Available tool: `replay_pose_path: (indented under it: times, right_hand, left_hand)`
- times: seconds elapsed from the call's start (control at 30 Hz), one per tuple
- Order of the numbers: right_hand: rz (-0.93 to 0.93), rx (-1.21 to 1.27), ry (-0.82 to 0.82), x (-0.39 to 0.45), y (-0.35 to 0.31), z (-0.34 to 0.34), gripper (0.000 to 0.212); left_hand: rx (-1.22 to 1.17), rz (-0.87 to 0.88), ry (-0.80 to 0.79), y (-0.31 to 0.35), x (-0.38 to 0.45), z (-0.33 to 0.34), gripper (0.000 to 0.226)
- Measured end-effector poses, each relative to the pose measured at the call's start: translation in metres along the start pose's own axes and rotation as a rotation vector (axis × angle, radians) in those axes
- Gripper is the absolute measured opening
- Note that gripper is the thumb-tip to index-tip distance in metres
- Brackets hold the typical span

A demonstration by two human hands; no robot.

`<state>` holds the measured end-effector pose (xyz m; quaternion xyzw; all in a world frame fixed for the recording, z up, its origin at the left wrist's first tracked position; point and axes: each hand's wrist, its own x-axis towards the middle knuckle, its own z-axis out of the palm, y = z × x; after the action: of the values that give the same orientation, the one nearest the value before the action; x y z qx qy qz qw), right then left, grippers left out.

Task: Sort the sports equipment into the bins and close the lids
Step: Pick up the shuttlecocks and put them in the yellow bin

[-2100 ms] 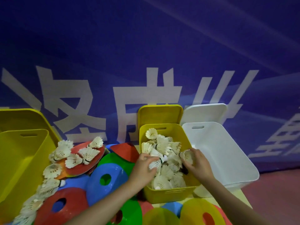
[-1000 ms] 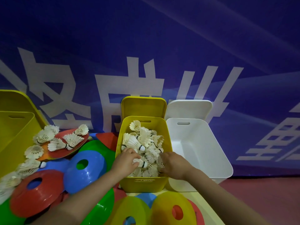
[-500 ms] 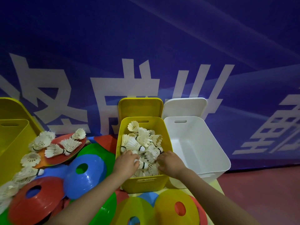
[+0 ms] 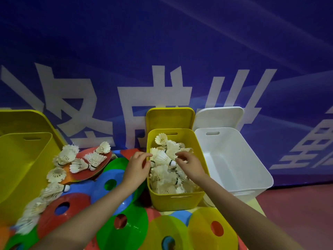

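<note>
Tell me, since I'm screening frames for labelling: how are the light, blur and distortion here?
Head view: dim, blue-tinted light; wide-angle bending curves the large yellow bin at the left edge; the loose shuttlecocks there smear, while the small yellow bin stays fairly sharp.

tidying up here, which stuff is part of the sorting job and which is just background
Part of the job: shuttlecocks, disc cones, small yellow bin, white bin, large yellow bin, their open lids.

Just there: blue banner, red floor.
</note>
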<state>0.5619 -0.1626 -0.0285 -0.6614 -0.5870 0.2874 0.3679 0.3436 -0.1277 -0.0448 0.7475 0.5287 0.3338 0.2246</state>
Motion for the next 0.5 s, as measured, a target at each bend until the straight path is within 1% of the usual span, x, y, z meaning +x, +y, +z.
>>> replay_pose_path:
  times: [0.1, 0.2, 0.27, 0.4, 0.5]
  right_hand:
    - [-0.010, 0.123, 0.018, 0.008, -0.031, 0.030, 0.028]
    - [-0.031, 0.184, 0.012, 0.012, -0.058, 0.067, 0.029]
    - [-0.058, 0.189, -0.024, 0.013, -0.071, 0.095, 0.027]
    - [-0.080, 0.149, -0.108, 0.014, -0.092, 0.149, 0.029]
    - [-0.069, 0.137, -0.168, 0.016, -0.103, 0.186, 0.029]
  left_hand:
    - [0.006, -0.043, 0.024, -0.028, -0.004, -0.032, 0.026]
    - [0.022, -0.093, 0.026, -0.063, -0.018, -0.065, 0.029]
    - [0.036, -0.157, 0.020, -0.090, -0.029, -0.090, 0.037]
    - [0.144, -0.312, 0.091, -0.148, -0.050, -0.140, 0.031]
    - [0.224, -0.413, 0.113, -0.188, -0.063, -0.173, 0.035]
